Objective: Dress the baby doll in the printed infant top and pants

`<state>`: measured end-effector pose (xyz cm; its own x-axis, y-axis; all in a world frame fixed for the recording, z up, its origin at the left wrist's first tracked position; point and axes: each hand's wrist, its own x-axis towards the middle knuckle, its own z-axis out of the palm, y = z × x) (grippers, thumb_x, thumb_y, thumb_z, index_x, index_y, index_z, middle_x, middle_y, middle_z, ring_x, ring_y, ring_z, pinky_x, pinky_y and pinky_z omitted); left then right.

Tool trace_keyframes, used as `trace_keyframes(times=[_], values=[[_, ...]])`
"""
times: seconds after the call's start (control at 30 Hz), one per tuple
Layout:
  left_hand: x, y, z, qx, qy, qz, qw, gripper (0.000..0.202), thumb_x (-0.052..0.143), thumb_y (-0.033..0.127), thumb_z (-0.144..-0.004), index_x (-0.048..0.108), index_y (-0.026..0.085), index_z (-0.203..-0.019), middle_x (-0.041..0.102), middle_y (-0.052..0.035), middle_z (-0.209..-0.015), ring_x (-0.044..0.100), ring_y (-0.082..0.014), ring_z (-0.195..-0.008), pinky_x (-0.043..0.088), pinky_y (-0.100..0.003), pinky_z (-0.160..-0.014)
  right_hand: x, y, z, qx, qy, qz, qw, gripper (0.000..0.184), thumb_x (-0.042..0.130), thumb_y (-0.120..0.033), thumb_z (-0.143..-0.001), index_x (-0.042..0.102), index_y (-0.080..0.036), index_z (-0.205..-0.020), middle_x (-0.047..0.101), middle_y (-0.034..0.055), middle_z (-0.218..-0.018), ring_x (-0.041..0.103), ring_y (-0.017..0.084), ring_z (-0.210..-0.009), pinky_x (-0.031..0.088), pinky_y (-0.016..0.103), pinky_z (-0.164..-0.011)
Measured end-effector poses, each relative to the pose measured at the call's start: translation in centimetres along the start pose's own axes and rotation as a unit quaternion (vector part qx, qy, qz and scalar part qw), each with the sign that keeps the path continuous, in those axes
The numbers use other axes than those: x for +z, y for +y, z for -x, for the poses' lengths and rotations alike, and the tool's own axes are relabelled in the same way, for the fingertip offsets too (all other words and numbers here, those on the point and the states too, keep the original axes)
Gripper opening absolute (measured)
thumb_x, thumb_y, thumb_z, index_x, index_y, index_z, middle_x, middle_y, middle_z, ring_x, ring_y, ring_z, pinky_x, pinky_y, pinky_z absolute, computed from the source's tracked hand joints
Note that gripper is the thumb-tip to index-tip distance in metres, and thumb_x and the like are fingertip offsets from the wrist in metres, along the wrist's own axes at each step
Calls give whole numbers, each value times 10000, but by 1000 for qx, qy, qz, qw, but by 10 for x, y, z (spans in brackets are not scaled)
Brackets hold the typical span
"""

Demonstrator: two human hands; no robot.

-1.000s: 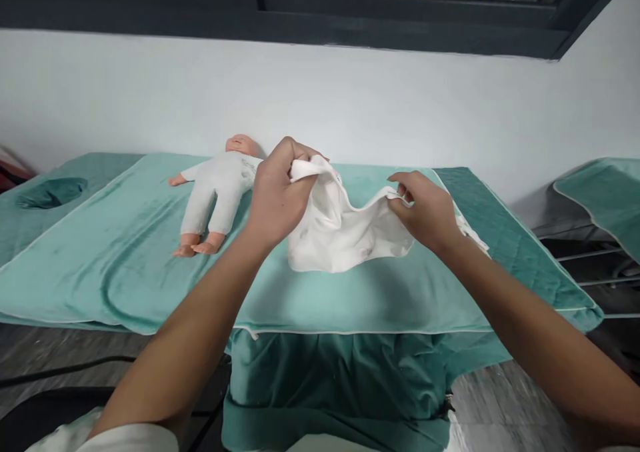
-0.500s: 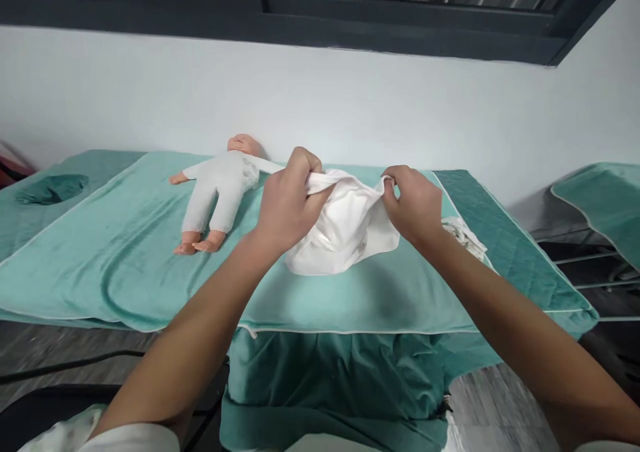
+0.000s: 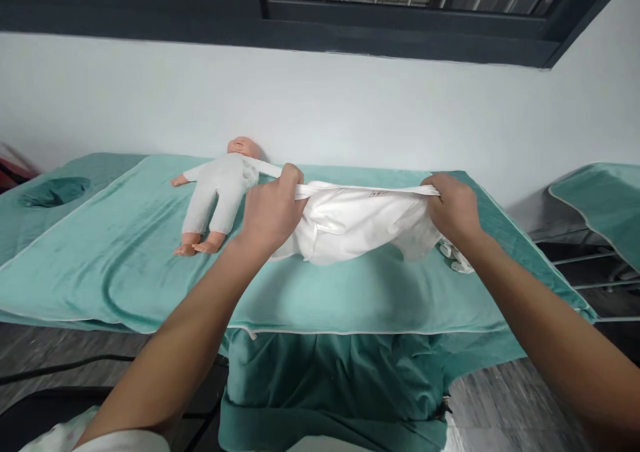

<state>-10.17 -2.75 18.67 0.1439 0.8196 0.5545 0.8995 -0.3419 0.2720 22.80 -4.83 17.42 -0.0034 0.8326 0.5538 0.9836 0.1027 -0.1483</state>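
Observation:
A thin white cloth (image 3: 350, 229), which looks like a small garment with a printed mark near its upper edge, is stretched between my hands above the bed. My left hand (image 3: 275, 205) is closed around its left end. My right hand (image 3: 455, 205) pinches the other end, pulling the upper edge nearly straight. The lower part hangs in loose folds. To the left, a baby doll (image 3: 217, 189) with a white cloth body lies on its back, one arm reaching behind my left hand.
A green padded bed (image 3: 125, 265) stands against the white wall (image 3: 350, 112). Beside my right wrist lies a crumpled patterned cloth (image 3: 456, 259), partly hidden. Another green-covered surface (image 3: 600, 192) is at the right. A dark window frame (image 3: 400, 29) runs above.
My hands have moved apart, the right one going farther right. The bunched white cloth is now drawn out wide, its upper edge taut.

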Motion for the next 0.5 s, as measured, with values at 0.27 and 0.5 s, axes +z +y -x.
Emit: trace_keyframes(times=[0.27, 0.5], values=[[-11, -22, -7, -21, -106, -53, 993, 265, 618, 463, -870, 535, 240, -986, 602, -39, -664, 644, -285, -665, 464, -330, -636, -8, 18, -1, 18, -75, 38, 996, 339, 494, -168, -677, 725, -275, -902, 731, 41, -825, 607, 234, -700, 369, 311, -592], [31, -36, -25, -69, -192, -135, 970, 256, 558, 429, -896, 567, 203, -1016, 676, -137, -838, 677, -352, -837, 491, -399, -711, 49, -8, -24, 36, -223, 66, 972, 350, 533, -109, -783, 704, -263, -1048, 723, 109, -1000, 652, 276, -839, 446, 360, -714]])
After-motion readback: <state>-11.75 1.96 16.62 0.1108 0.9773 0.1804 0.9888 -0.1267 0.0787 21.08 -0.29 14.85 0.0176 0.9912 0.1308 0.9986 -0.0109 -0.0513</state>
